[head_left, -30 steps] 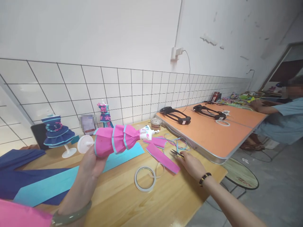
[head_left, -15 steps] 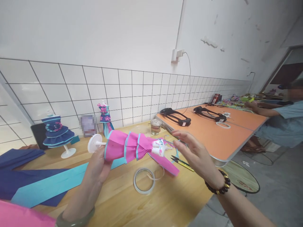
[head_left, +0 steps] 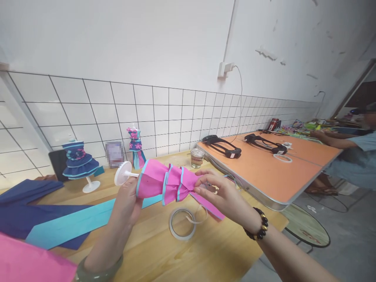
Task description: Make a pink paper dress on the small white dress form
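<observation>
A miniature dress mannequin lies tilted sideways above the table, wearing a pink tiered paper dress edged in light blue. My left hand is closed around the skirt end, near the white stand with its round base. At the waist, my right hand pinches the pink paper between thumb and fingers, covering most of the white bodice. Below that hand lies a pink strip with a blue edge. A roll of double-sided tape with a loose end rests nearby on the wooden table.
Left stand a navy dress on a mannequin and a smaller pink-and-blue one. Navy paper, a light blue strip and pink paper lie left. A glass stands behind; a co-worker sits by the orange table.
My right hand has moved left and closed on the dress waist, having been spread and apart from it. The left hand keeps its hold. The view has shifted slightly.
</observation>
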`<move>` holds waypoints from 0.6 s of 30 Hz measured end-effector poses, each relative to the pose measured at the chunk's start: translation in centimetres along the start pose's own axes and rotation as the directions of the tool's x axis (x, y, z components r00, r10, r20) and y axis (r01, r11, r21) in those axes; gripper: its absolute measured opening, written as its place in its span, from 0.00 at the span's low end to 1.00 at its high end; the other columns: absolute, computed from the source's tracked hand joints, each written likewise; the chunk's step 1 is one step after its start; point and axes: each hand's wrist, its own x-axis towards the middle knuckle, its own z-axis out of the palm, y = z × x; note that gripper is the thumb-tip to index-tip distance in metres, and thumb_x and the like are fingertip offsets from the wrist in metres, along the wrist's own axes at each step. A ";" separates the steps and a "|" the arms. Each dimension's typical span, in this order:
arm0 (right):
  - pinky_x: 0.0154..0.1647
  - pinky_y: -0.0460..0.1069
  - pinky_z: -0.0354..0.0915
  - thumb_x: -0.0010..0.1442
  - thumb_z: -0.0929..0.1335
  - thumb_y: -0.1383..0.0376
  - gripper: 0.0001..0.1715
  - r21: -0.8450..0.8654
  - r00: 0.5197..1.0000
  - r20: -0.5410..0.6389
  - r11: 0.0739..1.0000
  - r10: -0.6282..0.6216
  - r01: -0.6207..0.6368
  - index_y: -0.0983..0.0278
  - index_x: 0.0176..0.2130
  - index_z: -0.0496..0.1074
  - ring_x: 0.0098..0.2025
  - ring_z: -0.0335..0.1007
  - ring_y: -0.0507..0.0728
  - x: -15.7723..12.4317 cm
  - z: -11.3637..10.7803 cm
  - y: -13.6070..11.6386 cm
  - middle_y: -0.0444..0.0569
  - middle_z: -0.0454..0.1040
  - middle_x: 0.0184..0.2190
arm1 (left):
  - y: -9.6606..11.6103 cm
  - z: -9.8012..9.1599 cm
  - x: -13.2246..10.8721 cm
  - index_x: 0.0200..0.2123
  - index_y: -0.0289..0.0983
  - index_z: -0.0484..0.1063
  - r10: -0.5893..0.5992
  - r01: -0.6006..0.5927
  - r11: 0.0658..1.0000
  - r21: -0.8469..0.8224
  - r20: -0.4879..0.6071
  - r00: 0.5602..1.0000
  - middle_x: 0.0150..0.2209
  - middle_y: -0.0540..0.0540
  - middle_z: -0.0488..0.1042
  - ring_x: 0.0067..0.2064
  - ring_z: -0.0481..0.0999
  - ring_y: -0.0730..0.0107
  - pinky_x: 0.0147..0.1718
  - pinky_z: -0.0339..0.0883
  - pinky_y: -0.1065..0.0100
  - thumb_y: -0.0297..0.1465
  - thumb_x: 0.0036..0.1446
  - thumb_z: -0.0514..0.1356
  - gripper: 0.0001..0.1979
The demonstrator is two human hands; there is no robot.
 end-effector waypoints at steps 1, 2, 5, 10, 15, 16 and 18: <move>0.40 0.49 0.65 0.60 0.66 0.61 0.07 0.002 1.000 0.000 1.000 0.009 -0.009 0.60 0.32 0.72 0.50 0.66 0.57 0.0 0.1 0.1 0.50 0.69 0.46 | 0.1 0.1 -0.1 0.18 0.35 0.64 0.002 -0.002 1.000 0.001 -0.004 1.000 0.18 0.57 0.60 0.23 0.55 0.80 0.21 0.57 0.79 0.31 0.37 0.67 0.12; 0.39 0.49 0.65 0.60 0.66 0.62 0.08 0.005 1.000 -0.003 1.000 0.011 -0.011 0.60 0.32 0.73 0.48 0.67 0.57 0.0 0.2 0.1 0.50 0.69 0.46 | 0.2 0.3 -0.2 0.17 0.35 0.63 0.002 -0.002 1.000 0.002 -0.009 1.000 0.18 0.57 0.60 0.23 0.55 0.81 0.21 0.57 0.79 0.31 0.36 0.67 0.13; 0.37 0.48 0.65 0.60 0.65 0.62 0.08 0.015 1.000 -0.025 1.000 -0.009 0.010 0.61 0.32 0.72 0.46 0.68 0.56 0.1 0.5 0.6 0.50 0.70 0.46 | 0.5 0.6 -0.6 0.16 0.35 0.63 -0.009 0.010 1.000 0.006 -0.033 0.999 0.16 0.57 0.60 0.22 0.53 0.82 0.20 0.56 0.80 0.31 0.34 0.68 0.14; 0.32 0.47 0.63 0.60 0.65 0.62 0.06 -0.016 0.996 -0.087 1.000 -0.020 0.019 0.61 0.33 0.71 0.40 0.68 0.55 0.0 0.9 1.2 0.49 0.74 0.40 | 0.7 0.9 -0.8 0.15 0.34 0.64 -0.022 0.022 1.000 0.008 -0.051 0.998 0.16 0.57 0.61 0.21 0.54 0.82 0.19 0.56 0.80 0.31 0.31 0.69 0.14; 0.31 0.47 0.64 0.58 0.67 0.63 0.05 0.026 0.989 -0.140 0.998 0.052 -0.049 0.62 0.35 0.69 0.33 0.68 0.53 0.0 1.1 1.0 0.48 0.75 0.38 | 0.6 0.9 -0.8 0.15 0.35 0.65 -0.008 0.009 1.000 0.015 -0.056 0.998 0.16 0.57 0.62 0.21 0.55 0.82 0.20 0.57 0.80 0.31 0.33 0.68 0.13; 0.32 0.47 0.65 0.57 0.67 0.63 0.06 0.058 0.987 -0.144 0.996 0.076 -0.068 0.62 0.37 0.69 0.35 0.69 0.53 0.0 1.1 0.9 0.48 0.74 0.38 | 0.6 0.9 -0.8 0.14 0.35 0.64 -0.001 0.002 1.000 0.017 -0.056 0.998 0.15 0.57 0.61 0.21 0.55 0.82 0.19 0.56 0.80 0.31 0.32 0.68 0.13; 0.35 0.47 0.66 0.56 0.68 0.64 0.09 0.109 0.982 -0.146 0.989 0.118 -0.102 0.62 0.39 0.69 0.38 0.70 0.54 0.2 1.0 0.7 0.48 0.74 0.40 | 0.7 0.9 -0.9 0.13 0.35 0.63 0.018 -0.016 1.000 0.020 -0.057 0.998 0.15 0.57 0.60 0.21 0.54 0.82 0.19 0.56 0.80 0.29 0.31 0.68 0.14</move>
